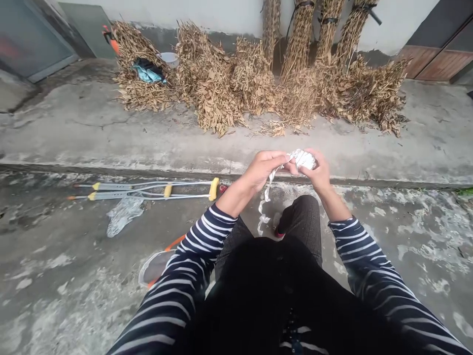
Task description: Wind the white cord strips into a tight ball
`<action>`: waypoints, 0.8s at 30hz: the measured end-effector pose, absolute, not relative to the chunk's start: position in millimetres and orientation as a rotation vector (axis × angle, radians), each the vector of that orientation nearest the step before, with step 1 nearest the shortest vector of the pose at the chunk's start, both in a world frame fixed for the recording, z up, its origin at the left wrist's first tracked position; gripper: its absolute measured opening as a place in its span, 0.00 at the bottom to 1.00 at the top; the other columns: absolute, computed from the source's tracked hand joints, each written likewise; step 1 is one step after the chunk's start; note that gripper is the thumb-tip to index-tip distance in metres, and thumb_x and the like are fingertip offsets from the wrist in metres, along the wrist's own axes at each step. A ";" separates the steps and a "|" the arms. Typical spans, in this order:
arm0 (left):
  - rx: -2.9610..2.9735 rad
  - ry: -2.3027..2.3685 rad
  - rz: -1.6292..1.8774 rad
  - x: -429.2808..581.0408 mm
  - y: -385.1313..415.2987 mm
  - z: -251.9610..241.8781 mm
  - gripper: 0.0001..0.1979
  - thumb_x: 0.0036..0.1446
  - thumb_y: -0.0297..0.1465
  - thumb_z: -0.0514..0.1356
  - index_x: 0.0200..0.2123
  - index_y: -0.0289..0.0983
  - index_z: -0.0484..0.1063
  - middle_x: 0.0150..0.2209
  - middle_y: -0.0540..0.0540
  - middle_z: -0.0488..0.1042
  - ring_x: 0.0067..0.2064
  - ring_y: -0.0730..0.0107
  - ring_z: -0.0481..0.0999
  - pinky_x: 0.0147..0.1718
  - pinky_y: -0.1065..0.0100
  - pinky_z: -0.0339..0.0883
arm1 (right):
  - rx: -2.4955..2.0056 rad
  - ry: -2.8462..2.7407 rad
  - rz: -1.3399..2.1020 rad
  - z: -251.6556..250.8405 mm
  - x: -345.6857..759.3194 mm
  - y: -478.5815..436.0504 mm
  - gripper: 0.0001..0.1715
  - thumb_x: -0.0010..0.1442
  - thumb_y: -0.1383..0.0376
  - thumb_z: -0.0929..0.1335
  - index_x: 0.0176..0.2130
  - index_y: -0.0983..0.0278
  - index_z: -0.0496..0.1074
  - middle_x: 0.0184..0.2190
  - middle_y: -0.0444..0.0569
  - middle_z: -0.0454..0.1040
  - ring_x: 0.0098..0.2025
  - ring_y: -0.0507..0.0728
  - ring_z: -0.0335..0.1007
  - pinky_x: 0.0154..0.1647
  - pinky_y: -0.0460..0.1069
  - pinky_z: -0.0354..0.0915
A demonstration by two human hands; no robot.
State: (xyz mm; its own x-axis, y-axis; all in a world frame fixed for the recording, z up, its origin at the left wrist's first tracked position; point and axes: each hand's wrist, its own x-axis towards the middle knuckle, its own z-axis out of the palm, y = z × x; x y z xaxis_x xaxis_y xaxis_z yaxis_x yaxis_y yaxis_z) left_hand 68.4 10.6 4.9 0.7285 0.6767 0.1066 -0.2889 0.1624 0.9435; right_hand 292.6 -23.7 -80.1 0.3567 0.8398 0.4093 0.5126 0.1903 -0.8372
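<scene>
My right hand (317,173) is closed around a white ball of plastic strip (304,159), held in front of me above my knees. My left hand (263,168) pinches the loose strip (266,197) right beside the ball. The free end of the strip hangs down between my legs toward the ground. Both arms wear dark sleeves with white stripes.
A pair of metal crutches (148,190) with yellow pads lies on the wet concrete at my left, beside a clear plastic bag (123,214). Piles and tied bundles of dry brown stalks (258,84) stand against the far wall. A raised concrete step runs across ahead.
</scene>
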 end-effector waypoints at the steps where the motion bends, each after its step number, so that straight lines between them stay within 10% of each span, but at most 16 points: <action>1: 1.238 0.406 0.692 66.5 11.5 2.5 0.13 0.59 0.37 0.64 0.33 0.31 0.78 0.27 0.45 0.80 0.35 0.66 0.80 0.46 0.63 0.71 | -1.480 -1.293 0.325 -78.9 294.3 -22.9 0.31 0.43 0.60 0.76 0.49 0.59 0.76 0.50 0.52 0.69 0.56 0.65 0.64 0.64 0.63 0.62; 9: 1.293 0.548 0.435 35.2 5.7 -31.3 0.14 0.58 0.39 0.65 0.29 0.33 0.78 0.22 0.47 0.76 0.31 0.65 0.80 0.41 0.65 0.69 | -1.414 -1.213 0.096 -59.9 327.6 -18.4 0.32 0.39 0.60 0.78 0.47 0.59 0.77 0.50 0.52 0.65 0.60 0.68 0.61 0.66 0.66 0.60; 16: 1.224 0.621 0.345 9.7 -18.9 -62.4 0.17 0.55 0.44 0.66 0.25 0.35 0.79 0.28 0.43 0.80 0.38 0.60 0.81 0.45 0.63 0.69 | -1.250 -0.976 0.533 -51.2 353.7 -26.0 0.38 0.47 0.54 0.74 0.56 0.56 0.68 0.49 0.51 0.72 0.46 0.62 0.71 0.42 0.59 0.74; 24: 1.324 0.534 0.365 34.3 -42.5 -50.9 0.15 0.59 0.40 0.64 0.31 0.35 0.83 0.35 0.42 0.83 0.41 0.64 0.80 0.49 0.64 0.68 | -1.436 -1.239 0.186 -66.4 302.4 -25.9 0.31 0.40 0.61 0.76 0.47 0.60 0.75 0.50 0.52 0.69 0.58 0.66 0.64 0.64 0.63 0.62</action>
